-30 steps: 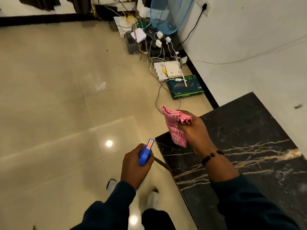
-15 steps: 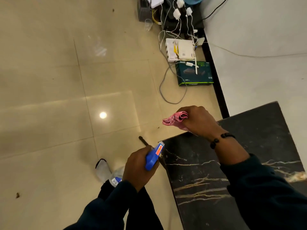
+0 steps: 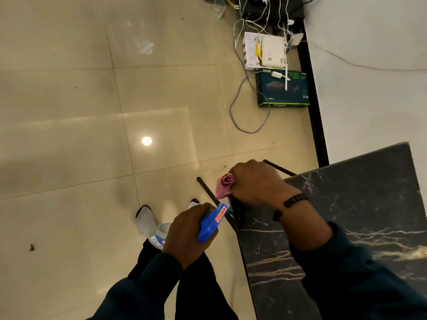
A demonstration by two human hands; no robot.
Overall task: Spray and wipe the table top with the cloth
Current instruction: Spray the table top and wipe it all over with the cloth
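A black marble table top (image 3: 360, 204) with pale veins fills the lower right. My right hand (image 3: 256, 183) is closed around a bunched pink checked cloth (image 3: 225, 186) and holds it at the table's near-left corner. My left hand (image 3: 187, 234) grips a spray bottle with a blue trigger head (image 3: 211, 224), its nozzle pointing at the table's left edge. The bottle's clear body (image 3: 159, 235) hangs below my fist, mostly hidden.
Thin black table legs (image 3: 206, 190) slant out over the beige tiled floor. A dark green box (image 3: 283, 88), a white router (image 3: 265, 50), tangled cables and a drinking glass (image 3: 218, 8) lie along the white wall. My feet in pale socks (image 3: 145, 219) stand beside the table.
The view has tilted further down. My right hand has brought the cloth down from the air to the table corner, bunching it tighter. My left hand has moved the bottle closer to the table edge.
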